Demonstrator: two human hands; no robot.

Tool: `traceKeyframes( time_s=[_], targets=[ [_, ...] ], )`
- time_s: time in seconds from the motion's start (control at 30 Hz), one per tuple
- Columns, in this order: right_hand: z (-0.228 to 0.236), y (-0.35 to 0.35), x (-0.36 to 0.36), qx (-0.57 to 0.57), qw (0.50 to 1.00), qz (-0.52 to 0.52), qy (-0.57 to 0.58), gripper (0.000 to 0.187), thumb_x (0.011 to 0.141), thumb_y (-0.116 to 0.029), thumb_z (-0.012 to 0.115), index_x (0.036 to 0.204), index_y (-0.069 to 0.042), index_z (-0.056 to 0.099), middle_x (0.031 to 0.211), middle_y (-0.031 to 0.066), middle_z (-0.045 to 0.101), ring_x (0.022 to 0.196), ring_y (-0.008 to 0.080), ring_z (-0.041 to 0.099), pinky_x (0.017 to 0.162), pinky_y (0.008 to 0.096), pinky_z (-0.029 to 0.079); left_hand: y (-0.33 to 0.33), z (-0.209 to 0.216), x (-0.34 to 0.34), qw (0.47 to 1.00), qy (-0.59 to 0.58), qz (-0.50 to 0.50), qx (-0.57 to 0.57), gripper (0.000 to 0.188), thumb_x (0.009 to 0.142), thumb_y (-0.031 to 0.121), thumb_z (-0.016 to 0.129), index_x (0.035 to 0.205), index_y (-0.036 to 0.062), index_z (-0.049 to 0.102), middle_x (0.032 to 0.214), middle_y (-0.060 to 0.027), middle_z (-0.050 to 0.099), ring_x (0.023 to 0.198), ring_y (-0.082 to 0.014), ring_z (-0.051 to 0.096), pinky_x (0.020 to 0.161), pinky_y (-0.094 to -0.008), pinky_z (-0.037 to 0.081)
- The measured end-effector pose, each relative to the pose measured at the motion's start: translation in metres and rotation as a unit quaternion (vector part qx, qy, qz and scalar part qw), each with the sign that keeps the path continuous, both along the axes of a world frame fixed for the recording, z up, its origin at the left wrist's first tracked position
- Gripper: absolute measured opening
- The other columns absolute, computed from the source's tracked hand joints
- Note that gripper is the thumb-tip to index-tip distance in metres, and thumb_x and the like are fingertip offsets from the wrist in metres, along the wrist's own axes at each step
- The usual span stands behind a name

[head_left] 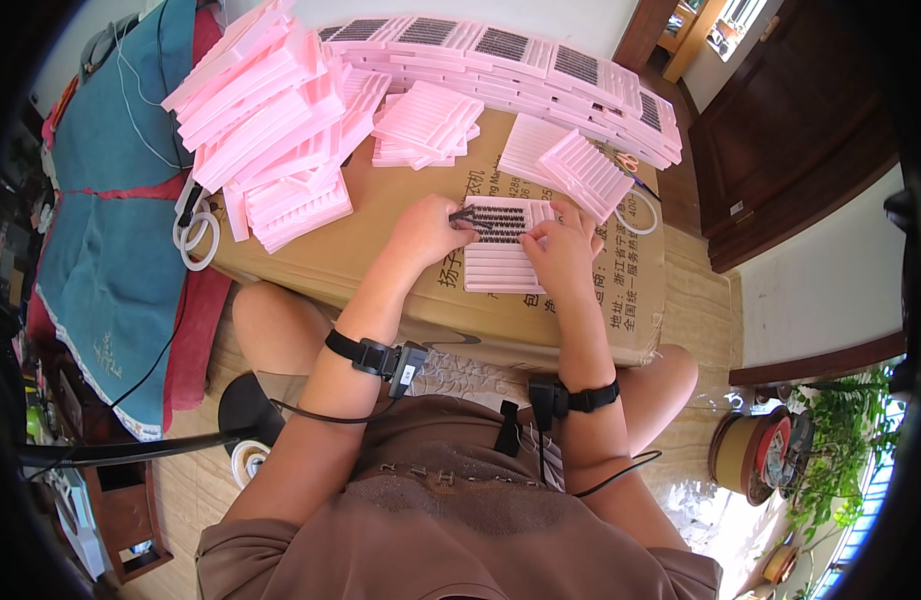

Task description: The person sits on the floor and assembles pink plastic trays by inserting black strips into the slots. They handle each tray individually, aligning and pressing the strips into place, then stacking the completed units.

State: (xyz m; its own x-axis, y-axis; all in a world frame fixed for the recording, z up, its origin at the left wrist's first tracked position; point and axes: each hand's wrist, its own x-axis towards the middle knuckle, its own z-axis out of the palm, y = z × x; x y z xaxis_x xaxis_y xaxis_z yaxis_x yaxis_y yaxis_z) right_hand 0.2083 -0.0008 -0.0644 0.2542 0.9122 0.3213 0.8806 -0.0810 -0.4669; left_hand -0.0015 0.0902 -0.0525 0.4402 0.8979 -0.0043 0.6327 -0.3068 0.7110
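A pink ridged tray [500, 262] lies on a cardboard box [400, 200] in front of me, its upper rows filled with small black strips. My left hand [425, 232] pinches a black strip [470, 217] at the tray's top left corner. My right hand [560, 250] rests on the tray's right side, fingers curled against its rows; whether it holds a strip I cannot tell.
Stacks of empty pink trays [270, 120] stand at the box's far left and middle. A row of filled trays [540, 60] lines the far edge. Tape rolls [197, 235] lie at the left, a blue cloth [110, 200] beyond. Potted plants [840, 440] are at the right.
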Motion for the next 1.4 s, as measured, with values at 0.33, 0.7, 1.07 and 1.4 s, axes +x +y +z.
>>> traceKeyframes(
  time_s=[0.33, 0.7, 1.07, 1.4],
  targets=[
    [0.004, 0.002, -0.007, -0.009, 0.999, -0.019, -0.047, 0.012, 0.081, -0.025, 0.078, 0.079, -0.013, 0.079, 0.138, 0.0051, 0.06, 0.134, 0.0328, 0.044, 0.108, 0.0557, 0.03, 0.001, -0.002, 0.0, 1.0, 0.004, 0.001, -0.001, 0.022, 0.077, 0.021, 0.083, 0.086, 0.0015, 0.077, 0.08, -0.0191, 0.072, 0.071, -0.0279, 0.071, 0.07, -0.039, 0.054],
    [0.011, -0.004, 0.005, 0.002, 1.0, -0.027, 0.001, 0.009, 0.084, -0.015, 0.07, 0.088, -0.014, 0.078, 0.136, 0.0056, 0.062, 0.132, 0.0315, 0.046, 0.106, 0.0552, 0.032, 0.0, -0.007, -0.001, 0.999, -0.032, 0.007, -0.011, 0.02, 0.078, 0.015, 0.084, 0.089, -0.0007, 0.076, 0.08, -0.0148, 0.075, 0.071, -0.021, 0.07, 0.07, -0.0357, 0.054],
    [-0.008, 0.004, -0.038, 0.029, 0.993, 0.112, -0.036, 0.028, 0.082, -0.001, 0.061, 0.092, -0.023, 0.076, 0.143, 0.0075, 0.056, 0.139, 0.0398, 0.041, 0.111, 0.058, 0.03, 0.001, -0.011, -0.004, 0.999, -0.046, 0.002, -0.023, 0.023, 0.081, 0.013, 0.081, 0.099, -0.0011, 0.075, 0.089, -0.0124, 0.076, 0.076, -0.0191, 0.071, 0.071, -0.0356, 0.054],
    [0.026, 0.011, -0.042, 0.027, 0.975, 0.098, 0.195, 0.019, 0.095, -0.017, 0.067, 0.111, -0.013, 0.075, 0.116, 0.0079, 0.071, 0.116, 0.0274, 0.061, 0.098, 0.0433, 0.047, -0.021, -0.004, -0.018, 0.829, -0.443, -0.019, -0.341, 0.013, 0.1, 0.012, 0.065, 0.11, 0.003, 0.068, 0.082, 0.0024, 0.058, 0.059, -0.0059, 0.047, 0.05, -0.0207, 0.033]
  ],
)
